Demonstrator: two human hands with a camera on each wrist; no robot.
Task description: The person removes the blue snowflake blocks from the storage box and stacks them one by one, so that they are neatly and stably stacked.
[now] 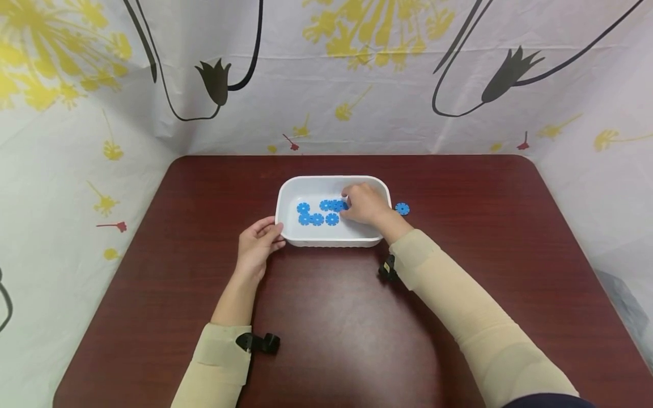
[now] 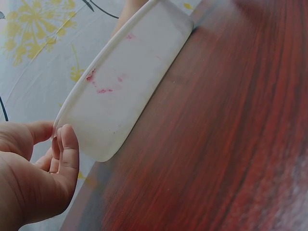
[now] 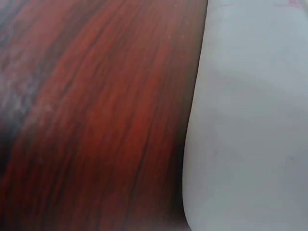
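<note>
A white tray point(image 1: 334, 242) stands on the table with several blue notched interlocking discs point(image 1: 317, 219) inside it. My left hand point(image 1: 257, 245) pinches the tray's left end; in the left wrist view, the thumb and fingers of that hand point(image 2: 41, 175) meet at the rim of the tray point(image 2: 120, 86). Reaching over the right end, my right hand point(image 1: 366, 204) pinches a blue disc at the end of a row of discs. Its fingertips partly cover that disc. Only the tray's outer wall point(image 3: 250, 125) and tabletop show in the right wrist view; the right hand is out of that view.
One loose blue disc point(image 1: 402, 208) lies on the dark red table point(image 1: 326, 317), just right of the tray. Behind the table hangs a white cloth point(image 1: 388, 124) with flower prints. Each wrist wears a small black camera, such as the left one point(image 1: 260, 343).
</note>
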